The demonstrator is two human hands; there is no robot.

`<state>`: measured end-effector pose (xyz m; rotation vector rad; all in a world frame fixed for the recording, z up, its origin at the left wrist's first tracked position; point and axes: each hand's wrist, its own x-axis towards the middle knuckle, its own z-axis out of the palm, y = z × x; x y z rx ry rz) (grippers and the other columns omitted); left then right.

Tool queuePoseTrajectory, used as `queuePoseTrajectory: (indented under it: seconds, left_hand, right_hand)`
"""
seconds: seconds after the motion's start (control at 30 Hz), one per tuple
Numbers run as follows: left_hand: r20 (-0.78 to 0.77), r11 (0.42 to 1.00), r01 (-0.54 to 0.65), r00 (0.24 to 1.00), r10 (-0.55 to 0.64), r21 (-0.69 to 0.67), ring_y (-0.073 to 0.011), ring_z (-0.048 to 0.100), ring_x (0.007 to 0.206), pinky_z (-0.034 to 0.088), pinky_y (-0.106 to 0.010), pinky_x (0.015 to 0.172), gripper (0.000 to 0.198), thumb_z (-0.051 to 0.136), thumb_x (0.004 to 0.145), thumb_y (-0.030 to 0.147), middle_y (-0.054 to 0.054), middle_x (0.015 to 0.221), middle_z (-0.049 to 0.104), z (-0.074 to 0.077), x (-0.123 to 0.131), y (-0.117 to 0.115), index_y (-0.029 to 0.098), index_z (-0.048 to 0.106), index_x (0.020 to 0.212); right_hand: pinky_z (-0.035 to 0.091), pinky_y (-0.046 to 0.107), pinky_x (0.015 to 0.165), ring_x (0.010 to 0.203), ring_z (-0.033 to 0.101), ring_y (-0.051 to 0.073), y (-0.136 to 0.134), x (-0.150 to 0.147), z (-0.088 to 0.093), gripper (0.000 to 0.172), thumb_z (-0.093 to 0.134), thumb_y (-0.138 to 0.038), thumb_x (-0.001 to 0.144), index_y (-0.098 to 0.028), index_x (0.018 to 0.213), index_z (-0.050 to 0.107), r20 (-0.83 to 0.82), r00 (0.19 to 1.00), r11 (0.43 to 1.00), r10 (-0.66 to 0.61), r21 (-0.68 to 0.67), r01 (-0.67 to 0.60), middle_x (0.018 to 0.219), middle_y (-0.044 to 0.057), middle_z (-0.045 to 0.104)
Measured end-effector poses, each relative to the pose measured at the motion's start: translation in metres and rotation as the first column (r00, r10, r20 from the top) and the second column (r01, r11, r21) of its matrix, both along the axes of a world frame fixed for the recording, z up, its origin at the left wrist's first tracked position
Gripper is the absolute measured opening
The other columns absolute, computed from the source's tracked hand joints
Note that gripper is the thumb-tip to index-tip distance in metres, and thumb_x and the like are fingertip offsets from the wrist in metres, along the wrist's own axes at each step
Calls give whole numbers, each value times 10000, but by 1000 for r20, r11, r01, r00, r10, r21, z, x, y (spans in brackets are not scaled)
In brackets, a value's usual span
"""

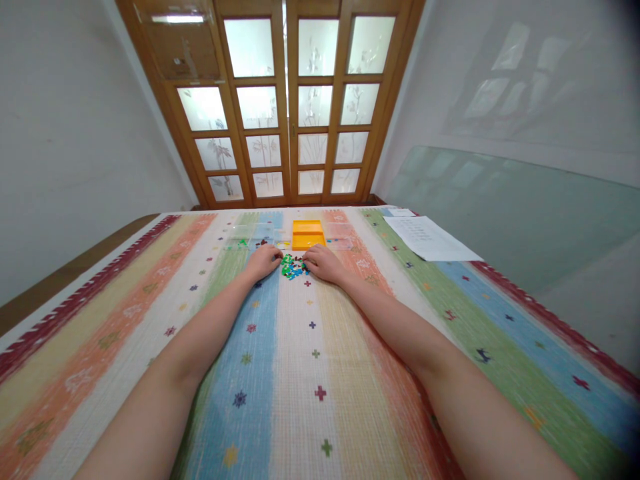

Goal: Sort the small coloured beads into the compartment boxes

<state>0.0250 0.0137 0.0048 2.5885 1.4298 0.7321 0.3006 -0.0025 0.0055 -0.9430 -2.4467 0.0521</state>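
Reaches both arms (430, 340) forward over a cloth-covered worktop (300, 373), striped in blue, white, green, yellow and orange. Rests the left hand (263, 262) at the left side of a pile of small pieces (294, 268), mostly green and blue, with some dark red. Bends the left fingers in toward the pile; cannot tell whether together, apart or clamped on a piece. Rests the right hand (324, 262) at the opposite side, curled over the right edge; cannot tell here either whether closed on anything. Has an orange box (309, 239) just beyond the pile and right hand, between a clear tray (247, 231) on the left and another clear tray (341, 232) on the right. Shows green pieces (243, 242) at the left tray. Includes a white sheet (430, 238) lying near the far right edge. Faces glass-paned wooden doors (290, 130).
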Motion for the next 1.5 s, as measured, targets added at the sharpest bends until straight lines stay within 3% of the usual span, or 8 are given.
queuePoseTrajectory:
  seconds: [0.23, 0.5, 0.63, 0.8, 1.03, 1.17, 1.33, 1.5]
  left_hand:
    - [46, 997, -75, 996, 74, 3, -283, 656, 951, 487, -390, 893, 170, 632, 896, 263, -106, 984, 762, -5, 3, 1, 219, 796, 903]
    - [300, 973, -227, 926, 231, -47, -237, 650, 805, 482, -340, 781, 206, 590, 944, 305, -72, 872, 753, -9, -8, 11, 212, 773, 965]
    - [508, 946, -250, 800, 321, -205, -197, 640, 706, 504, -307, 690, 206, 593, 916, 315, -52, 798, 741, -13, -17, 23, 188, 751, 955]
    - [721, 917, -222, 567, 399, -333, -149, 625, 679, 531, -255, 608, 300, 603, 894, 367, -101, 978, 782, -13, -27, 29, 161, 736, 1067]
    - [786, 900, -227, 438, 437, -374, -98, 623, 643, 546, -234, 638, 477, 544, 913, 255, -118, 1236, 761, -9, -36, 30, 159, 636, 1371]
    - [781, 908, -244, 464, 418, -341, -88, 629, 637, 556, -243, 666, 521, 565, 911, 221, -119, 1289, 734, -10, -34, 31, 181, 595, 1431]
    - [699, 919, -204, 600, 389, -336, -135, 650, 712, 570, -266, 659, 422, 592, 899, 253, -117, 1190, 754, -12, -27, 27, 171, 678, 1304]
    - [521, 965, -136, 820, 237, -226, -200, 666, 811, 576, -372, 824, 331, 583, 912, 253, -108, 1134, 764, -13, -20, 20, 182, 751, 1189]
  right_hand:
    - [437, 372, 953, 1035, 610, 248, 0, 0, 1, 239, 551, -237, 1037, -204, 983, 781, 10, 1000, 1000, -2, 2, 2, 1018, 99, 738]
    - [429, 367, 945, 1041, 605, 248, 0, 0, 1, 234, 551, -228, 1032, -210, 982, 778, 11, 1000, 1000, -13, 1, 13, 1004, 94, 734]
    - [426, 361, 937, 1031, 603, 244, 0, 1, 1, 250, 536, -240, 1045, -207, 981, 775, 11, 1000, 1000, 5, 12, -5, 1000, 96, 730]
    - [425, 361, 923, 1021, 599, 248, 0, 1, 1, 259, 531, -244, 1046, -209, 970, 776, 14, 1000, 1000, 4, 19, -5, 985, 96, 723]
    - [429, 367, 949, 1052, 603, 250, 0, 1, 0, 231, 559, -244, 1035, -216, 990, 783, 17, 1000, 1000, -13, -11, 13, 1019, 94, 734]
    - [442, 373, 971, 1077, 609, 251, 1, 0, -1, 246, 543, -258, 1050, -212, 1066, 784, 9, 1000, 1000, -5, -10, 5, 1053, 97, 737]
    - [444, 400, 1038, 1167, 598, 261, 1, -1, -3, 319, 539, -228, 1046, -207, 1306, 721, -30, 998, 998, -63, -11, 63, 1247, 120, 717]
    - [452, 376, 996, 1092, 612, 253, 2, 2, -1, 274, 532, -124, 1000, -182, 1100, 781, -71, 988, 990, -140, -12, 139, 1114, 115, 735]
